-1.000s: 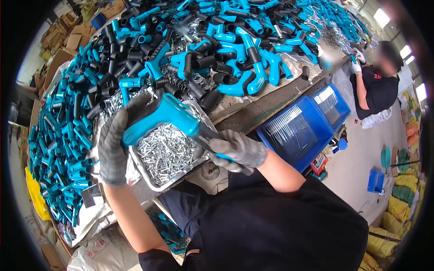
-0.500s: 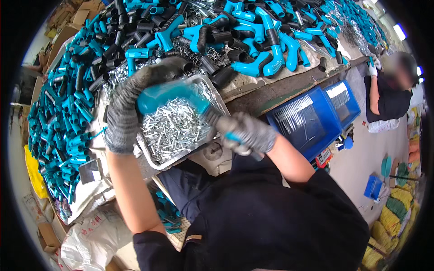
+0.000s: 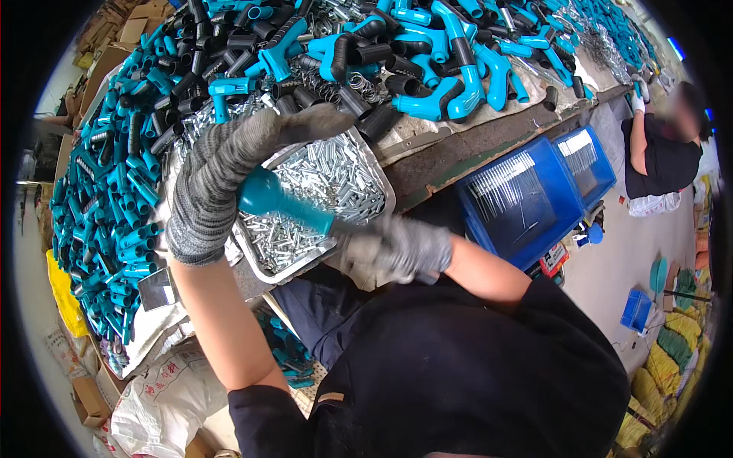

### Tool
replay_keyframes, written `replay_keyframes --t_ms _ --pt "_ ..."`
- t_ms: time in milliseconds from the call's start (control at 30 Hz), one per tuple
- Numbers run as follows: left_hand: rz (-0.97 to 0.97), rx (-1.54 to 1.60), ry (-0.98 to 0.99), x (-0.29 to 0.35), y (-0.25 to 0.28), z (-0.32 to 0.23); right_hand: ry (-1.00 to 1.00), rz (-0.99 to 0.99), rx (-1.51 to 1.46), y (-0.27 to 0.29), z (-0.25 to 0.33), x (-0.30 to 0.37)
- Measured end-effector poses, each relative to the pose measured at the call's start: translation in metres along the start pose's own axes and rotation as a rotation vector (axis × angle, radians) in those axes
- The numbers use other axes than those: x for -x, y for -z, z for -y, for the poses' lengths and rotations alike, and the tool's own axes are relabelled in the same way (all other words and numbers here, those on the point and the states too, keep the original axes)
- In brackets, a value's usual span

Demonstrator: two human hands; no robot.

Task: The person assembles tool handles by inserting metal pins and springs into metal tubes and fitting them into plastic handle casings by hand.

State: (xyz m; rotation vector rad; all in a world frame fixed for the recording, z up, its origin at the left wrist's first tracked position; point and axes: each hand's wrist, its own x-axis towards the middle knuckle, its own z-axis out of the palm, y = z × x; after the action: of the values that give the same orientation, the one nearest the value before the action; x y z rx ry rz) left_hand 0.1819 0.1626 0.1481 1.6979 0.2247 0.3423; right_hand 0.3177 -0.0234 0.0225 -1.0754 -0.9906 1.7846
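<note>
My right hand [image 3: 401, 248], in a grey knit glove and blurred by motion, is closed round the dark end of a teal plastic handle [image 3: 286, 204]. The handle lies slantwise above a metal tray [image 3: 263, 276] heaped with small silvery pins [image 3: 336, 172]. Its rounded teal end is up against the palm side of my left hand [image 3: 229, 164], also gloved in grey. That hand is bent at the wrist, its fingers stretched out over the tray's far edge. Whether the left thumb touches the handle is hidden.
Teal and black tubular parts [image 3: 450, 84] pile up across the bench, with coil springs [image 3: 366, 88] among them. Blue bins [image 3: 527, 210] holding thin metal rods stand at the right. A co-worker [image 3: 664, 145] sits farther right. A white sack [image 3: 156, 408] lies lower left.
The handle's rounded end has swung slightly downward and the handle lies more slanted. My right hand has shifted a little downward; the left fingers now reach straighter to the right.
</note>
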Motion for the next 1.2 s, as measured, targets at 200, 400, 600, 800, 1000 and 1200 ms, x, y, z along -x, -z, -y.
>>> replay_keyframes --t_ms 200,400,600,800,1000,1200 --pt "-0.535 0.124 0.005 -0.007 -0.008 0.050 -0.009 -0.054 -0.502 0.015 0.016 0.020" --pt "-0.386 0.046 0.349 0.024 -0.103 0.080 0.625 -0.688 0.686 0.014 -0.002 0.003" --pt "-0.714 0.609 0.164 0.036 -0.125 0.084 0.432 -0.354 0.761 0.042 0.010 0.008" --pt "-0.649 0.619 0.228 0.046 -0.101 0.085 0.190 -1.135 1.546 0.109 -0.015 0.001" --pt "-0.588 0.813 0.171 0.046 -0.106 0.079 0.304 -1.149 1.221 0.126 -0.023 0.018" --pt "-0.457 0.752 0.276 0.041 -0.108 0.074 0.582 -0.616 0.447 0.054 0.025 0.037"
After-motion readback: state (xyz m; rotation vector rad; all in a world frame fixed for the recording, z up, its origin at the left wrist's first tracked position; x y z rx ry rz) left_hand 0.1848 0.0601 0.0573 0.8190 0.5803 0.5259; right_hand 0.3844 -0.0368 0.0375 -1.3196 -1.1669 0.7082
